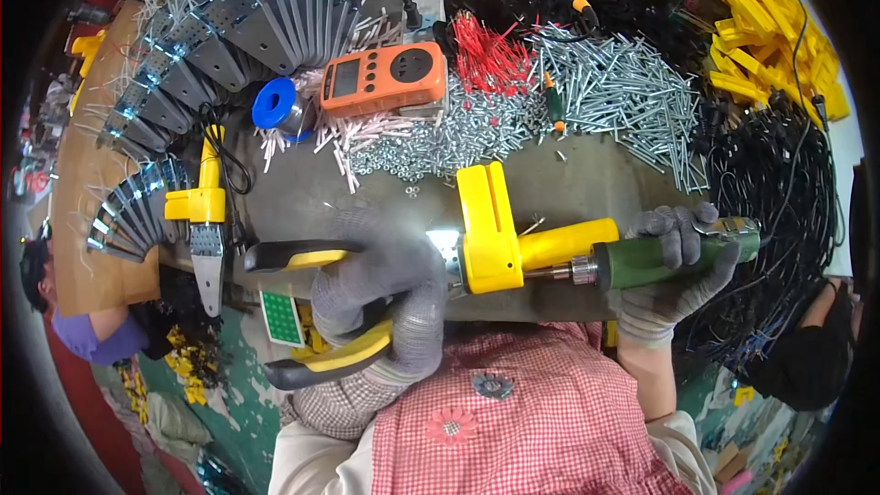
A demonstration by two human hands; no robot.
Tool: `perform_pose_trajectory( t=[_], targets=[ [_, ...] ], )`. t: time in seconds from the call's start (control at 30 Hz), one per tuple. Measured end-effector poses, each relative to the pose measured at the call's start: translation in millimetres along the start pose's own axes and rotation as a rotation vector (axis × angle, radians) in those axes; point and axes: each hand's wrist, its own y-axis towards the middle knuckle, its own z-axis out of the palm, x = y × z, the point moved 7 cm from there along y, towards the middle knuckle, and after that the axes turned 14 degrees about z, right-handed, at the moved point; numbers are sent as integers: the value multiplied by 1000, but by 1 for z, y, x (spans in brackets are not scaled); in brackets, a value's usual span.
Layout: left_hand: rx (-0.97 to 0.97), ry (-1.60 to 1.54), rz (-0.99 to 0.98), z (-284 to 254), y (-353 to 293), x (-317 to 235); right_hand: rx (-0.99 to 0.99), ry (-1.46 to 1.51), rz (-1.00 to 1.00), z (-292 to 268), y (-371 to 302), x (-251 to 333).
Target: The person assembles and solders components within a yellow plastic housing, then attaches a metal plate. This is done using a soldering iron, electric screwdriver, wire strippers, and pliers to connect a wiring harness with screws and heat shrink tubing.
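Note:
My left hand (390, 289), in a grey glove, is wrapped round pliers with black-and-yellow handles (341, 359); the handles stick out to its left and the jaws are hidden. Just right of that hand, close to its fingers, is a yellow plastic handle-like part (486, 220) with a bar pointing right. My gloved right hand (683, 261) is closed around a green power screwdriver (637, 266). The screwdriver lies sideways, its metal tip pointing left at the yellow part's lower side. Whether the tip sits in a screw is too small to tell.
Behind lie heaps of nuts (394, 148) and long screws (623, 96), an orange meter (385, 78) and a blue solder spool (278, 105). Metal plates (238, 27) stand in rows at left, near a finished-looking yellow-and-metal piece (203, 206). Black cables (761, 192) and yellow parts (770, 27) pile up at right.

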Motion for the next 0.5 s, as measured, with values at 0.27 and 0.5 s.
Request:
perform_pose_trajectory(
  t=[0.27, 0.5],
  targets=[
    [-183, -169, 56, 6, -1, 18, -10, 48, -29, -6, -6, 0],
    [-152, -85, 211, -2, -1, 11, -3, -51, -58, 4, 1, 4]
  ],
)
